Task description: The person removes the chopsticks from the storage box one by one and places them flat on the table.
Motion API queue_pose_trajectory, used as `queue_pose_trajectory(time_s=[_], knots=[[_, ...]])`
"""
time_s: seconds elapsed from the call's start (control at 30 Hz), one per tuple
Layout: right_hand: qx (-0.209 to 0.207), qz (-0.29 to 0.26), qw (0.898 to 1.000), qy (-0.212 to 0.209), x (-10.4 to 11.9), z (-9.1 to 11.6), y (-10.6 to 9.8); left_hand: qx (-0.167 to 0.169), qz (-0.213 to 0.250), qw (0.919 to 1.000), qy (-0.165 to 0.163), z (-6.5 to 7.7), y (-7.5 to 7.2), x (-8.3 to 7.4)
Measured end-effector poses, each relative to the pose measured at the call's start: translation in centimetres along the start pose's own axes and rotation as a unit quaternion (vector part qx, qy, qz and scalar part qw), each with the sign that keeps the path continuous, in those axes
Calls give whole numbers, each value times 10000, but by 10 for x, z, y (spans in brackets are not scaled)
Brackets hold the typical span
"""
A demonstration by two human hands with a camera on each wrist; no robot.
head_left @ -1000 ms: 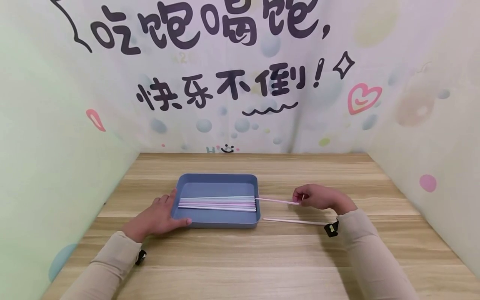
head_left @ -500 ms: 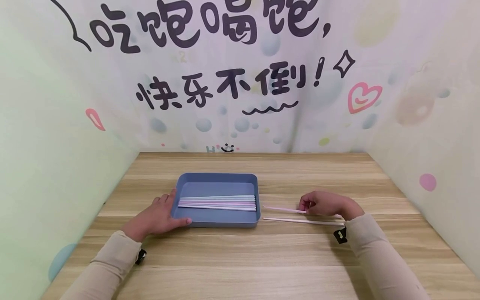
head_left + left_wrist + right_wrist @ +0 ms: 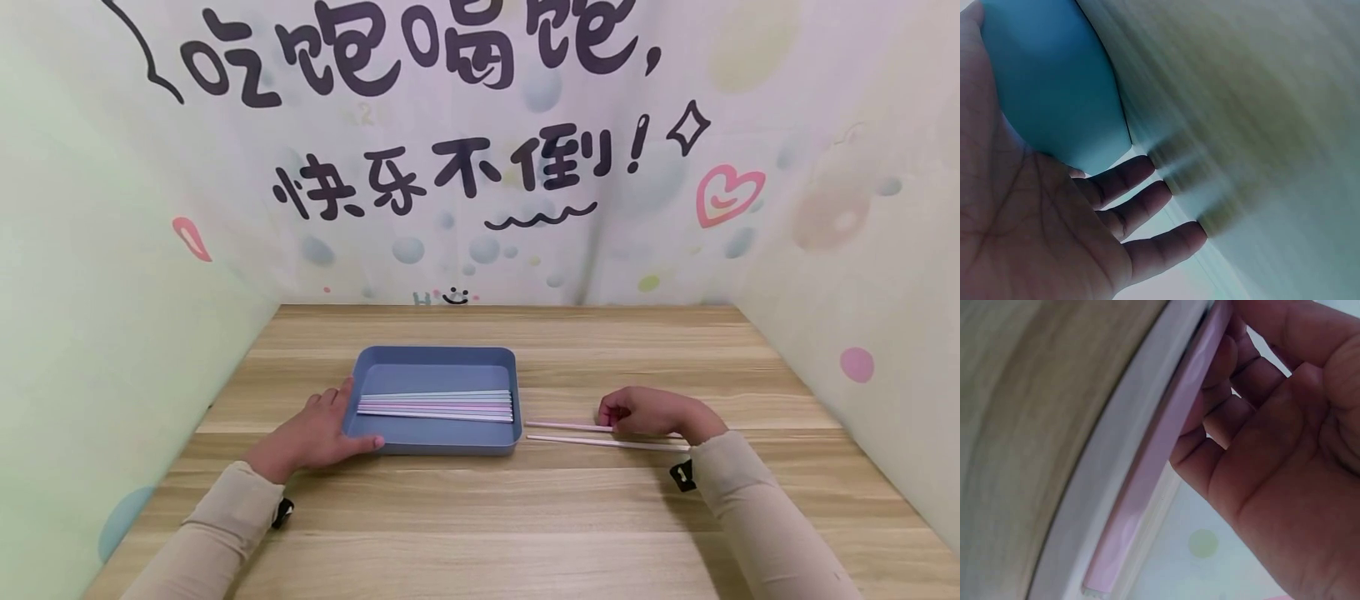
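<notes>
My left hand [image 3: 318,429] rests against the left end of a blue tray [image 3: 435,377], its thumb lying over the front rim. In the left wrist view, the fingers extend loosely beside the tray's outer wall [image 3: 1054,81]. Several pale and pink chopsticks [image 3: 435,407] lie side by side inside the tray. To the right of it, my right hand [image 3: 651,411] pinches a pink chopstick [image 3: 566,426] low over the table. A pale chopstick [image 3: 585,441] lies just in front, almost parallel. In the right wrist view, the pink chopstick [image 3: 1166,434] runs close alongside the pale one [image 3: 1107,444].
The wood-grain table [image 3: 480,517] ends at a printed back curtain [image 3: 450,258], with side walls [image 3: 855,292] left and right. Dark wrist camera mounts [image 3: 682,476] sit under both sleeves.
My right hand has drawn the pink chopstick rightward off the tray's edge, then brought it nearer and down beside the pale chopstick. The left hand and tray have stayed put.
</notes>
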State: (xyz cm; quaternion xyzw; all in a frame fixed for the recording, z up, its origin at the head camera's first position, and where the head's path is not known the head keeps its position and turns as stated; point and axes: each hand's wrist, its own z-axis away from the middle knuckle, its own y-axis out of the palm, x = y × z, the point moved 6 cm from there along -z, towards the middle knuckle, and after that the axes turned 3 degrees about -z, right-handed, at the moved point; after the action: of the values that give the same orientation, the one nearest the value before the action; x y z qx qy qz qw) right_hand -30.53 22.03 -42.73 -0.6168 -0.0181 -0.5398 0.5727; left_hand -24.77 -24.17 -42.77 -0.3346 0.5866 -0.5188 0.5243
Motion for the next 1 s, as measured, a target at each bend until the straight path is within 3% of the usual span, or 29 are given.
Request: queue_pose_trajectory(time_s=[0.47, 1.0], knots=[[-26, 208, 9997, 128, 4, -1, 3, -15, 17, 10000, -16, -1, -1, -1], [18, 8, 9997, 233, 6, 1, 6, -36, -19, 10000, -35, 1, 0, 1]])
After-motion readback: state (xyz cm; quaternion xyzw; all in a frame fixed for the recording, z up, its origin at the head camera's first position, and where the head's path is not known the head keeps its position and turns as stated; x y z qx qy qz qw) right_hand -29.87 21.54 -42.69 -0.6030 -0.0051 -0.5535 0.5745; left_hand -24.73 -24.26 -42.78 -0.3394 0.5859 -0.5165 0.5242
